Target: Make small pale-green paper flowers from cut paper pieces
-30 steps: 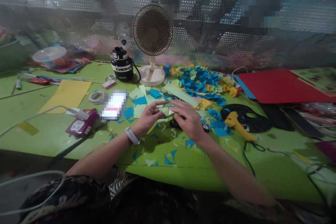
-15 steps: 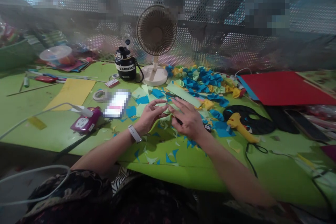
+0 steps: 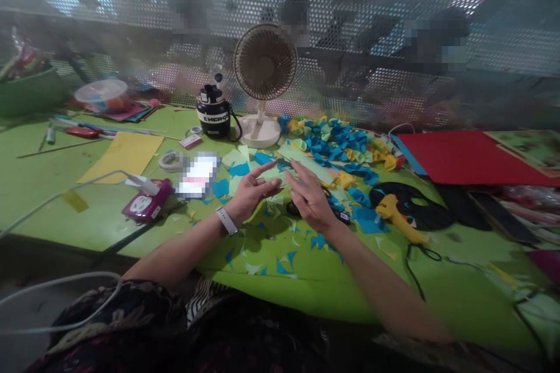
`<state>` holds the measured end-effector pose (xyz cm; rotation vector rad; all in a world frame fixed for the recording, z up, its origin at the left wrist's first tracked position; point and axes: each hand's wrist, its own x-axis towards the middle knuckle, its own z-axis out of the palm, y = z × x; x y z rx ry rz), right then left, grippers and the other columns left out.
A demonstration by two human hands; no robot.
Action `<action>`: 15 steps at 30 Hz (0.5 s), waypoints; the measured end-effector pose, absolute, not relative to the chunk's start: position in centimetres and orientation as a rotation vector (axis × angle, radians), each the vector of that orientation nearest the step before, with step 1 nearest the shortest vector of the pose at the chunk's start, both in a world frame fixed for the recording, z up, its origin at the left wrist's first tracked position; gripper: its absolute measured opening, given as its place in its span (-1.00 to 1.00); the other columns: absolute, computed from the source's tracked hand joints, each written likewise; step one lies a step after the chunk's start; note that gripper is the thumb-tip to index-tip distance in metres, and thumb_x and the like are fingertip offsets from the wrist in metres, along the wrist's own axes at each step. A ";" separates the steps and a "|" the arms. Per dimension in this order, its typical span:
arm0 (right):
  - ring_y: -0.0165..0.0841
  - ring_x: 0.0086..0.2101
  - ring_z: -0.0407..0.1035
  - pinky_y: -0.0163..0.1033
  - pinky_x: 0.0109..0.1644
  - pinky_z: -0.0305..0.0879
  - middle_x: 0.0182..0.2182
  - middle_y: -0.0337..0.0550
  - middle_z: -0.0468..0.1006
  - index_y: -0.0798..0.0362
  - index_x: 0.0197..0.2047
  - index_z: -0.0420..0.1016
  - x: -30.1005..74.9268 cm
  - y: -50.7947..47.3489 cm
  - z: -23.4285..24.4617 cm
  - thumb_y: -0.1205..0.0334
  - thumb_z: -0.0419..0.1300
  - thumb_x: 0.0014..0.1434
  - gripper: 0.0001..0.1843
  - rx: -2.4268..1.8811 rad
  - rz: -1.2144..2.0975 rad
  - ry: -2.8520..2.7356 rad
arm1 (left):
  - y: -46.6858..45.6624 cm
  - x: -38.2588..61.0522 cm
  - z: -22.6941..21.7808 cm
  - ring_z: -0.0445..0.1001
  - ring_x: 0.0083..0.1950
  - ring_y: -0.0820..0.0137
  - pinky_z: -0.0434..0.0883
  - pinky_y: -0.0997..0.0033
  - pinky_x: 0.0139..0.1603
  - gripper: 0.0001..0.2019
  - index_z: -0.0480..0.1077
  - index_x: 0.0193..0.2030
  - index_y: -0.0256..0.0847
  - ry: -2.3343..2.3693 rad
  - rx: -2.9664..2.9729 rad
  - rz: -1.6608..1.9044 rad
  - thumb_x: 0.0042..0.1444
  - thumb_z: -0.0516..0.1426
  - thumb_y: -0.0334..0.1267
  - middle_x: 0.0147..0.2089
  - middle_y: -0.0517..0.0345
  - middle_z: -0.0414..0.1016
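Note:
My left hand [image 3: 254, 191], with a white band at the wrist, hovers over the paper scraps, its index finger and thumb apart. Facing it, my right hand [image 3: 310, 195] has its fingers stretched out, and I see nothing gripped in it. Pale green paper shows between and behind the fingers. Below the hands lies a crumpled light green paper piece [image 3: 275, 203]. A black-handled tool [image 3: 340, 214] sits partly hidden under my right hand. Blue paper squares [image 3: 221, 187] and a pale green strip [image 3: 306, 163] lie around them.
Folded blue, yellow and green paper pieces [image 3: 336, 137] are heaped behind the hands. A fan [image 3: 265, 64], a black bottle [image 3: 213, 115], a phone [image 3: 199, 175] and a purple power socket [image 3: 146, 201] stand or lie leftward. A yellow glue gun [image 3: 401, 218] and red sheets [image 3: 459, 154] are rightward.
The fingertips, earlier close together around pale green paper, have moved apart and straightened. My right hand has lifted its fingers, showing more of the black tool. The view has tilted slightly upward.

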<state>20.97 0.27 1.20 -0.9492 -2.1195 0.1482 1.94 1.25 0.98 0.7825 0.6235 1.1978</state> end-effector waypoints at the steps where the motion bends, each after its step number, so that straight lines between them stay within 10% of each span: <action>1: -0.10 0.32 0.14 0.18 0.36 0.12 0.31 -0.01 0.32 -0.06 0.30 0.38 20.9 0.1 1.4 0.16 -0.02 0.36 -0.52 -0.980 0.169 -2.053 | 1.3 1.9 0.9 0.55 -0.37 0.48 0.50 0.27 0.03 -0.26 0.39 0.25 -0.27 0.617 0.789 1.200 -0.13 0.45 -0.30 -0.58 0.37 0.44; 5: -0.20 -0.11 0.46 -0.02 0.04 0.40 -0.11 0.01 0.57 0.06 0.24 0.37 20.6 -0.6 2.3 0.00 0.09 0.33 -0.50 -1.148 0.467 -1.734 | 1.3 2.1 0.4 0.57 -0.31 0.46 0.50 0.23 0.08 -0.26 0.37 0.27 -0.23 0.586 0.868 1.170 -0.10 0.44 -0.28 -0.49 0.31 0.52; 8: -0.35 -0.41 0.35 -0.18 -0.23 0.38 -0.41 -0.24 0.43 0.09 0.23 0.33 20.4 -0.9 2.5 -0.06 0.16 0.28 -0.44 -1.182 0.689 -1.651 | 1.0 2.2 0.4 0.58 -0.30 0.44 0.50 0.21 0.06 -0.30 0.39 0.24 -0.22 0.583 0.942 1.129 -0.08 0.44 -0.28 -0.46 0.26 0.54; 15: -0.36 -0.44 0.25 -0.19 -0.26 0.30 -0.45 -0.28 0.29 0.01 0.22 0.35 20.1 -1.2 2.5 0.08 0.12 0.31 -0.56 -1.123 0.555 -1.819 | 0.9 2.1 0.7 0.57 -0.32 0.43 0.51 0.36 -0.17 -0.52 0.53 -0.05 -0.26 0.683 0.964 1.147 -0.13 0.45 -0.19 -0.34 0.13 0.61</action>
